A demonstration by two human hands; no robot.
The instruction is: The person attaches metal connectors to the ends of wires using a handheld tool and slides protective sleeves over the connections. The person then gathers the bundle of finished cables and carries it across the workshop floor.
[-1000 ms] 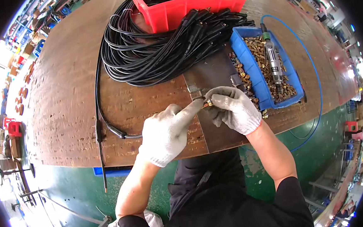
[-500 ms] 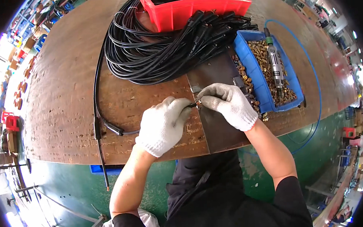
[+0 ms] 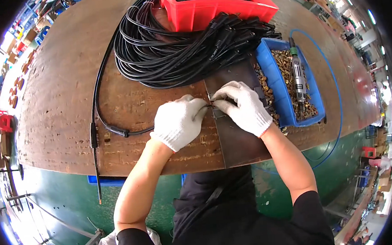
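White knit gloves (image 3: 167, 131) on the left hand (image 3: 180, 116) and the right hand (image 3: 240, 106), brought close together over the brown table (image 3: 60, 104) near its front edge. In the left hand, a black cable (image 3: 142, 131), gripped between thumb and curled fingers close to its end, with a short dark length poking out rightward. Meets that end with the right hand: thumb and forefinger closed on a small piece (image 3: 212, 102), mostly covered by the glove. Cannot tell its exact shape. Beside the fingertips, the seam between table top and a dark metal sheet (image 3: 240, 142). To the left, a thick black joint (image 3: 117, 131) on the same cable, then a bend upward. Farther left, a black sleeve (image 3: 93, 135) on a strand hanging past the table edge, down to a copper-coloured tip (image 3: 100, 201). Beyond the gloves, a large coil of black cables (image 3: 156, 57), thick ends heaped toward the right, just in front of a red bin (image 3: 194, 15) with more black parts inside. On the right, a blue bin (image 3: 275, 84) of brass fittings (image 3: 282, 63), with a grey hand tool (image 3: 299, 82) lying on top and a blue hose (image 3: 336, 82) curving around outside. Along the bin's left wall, more loose brass pieces (image 3: 266, 89).
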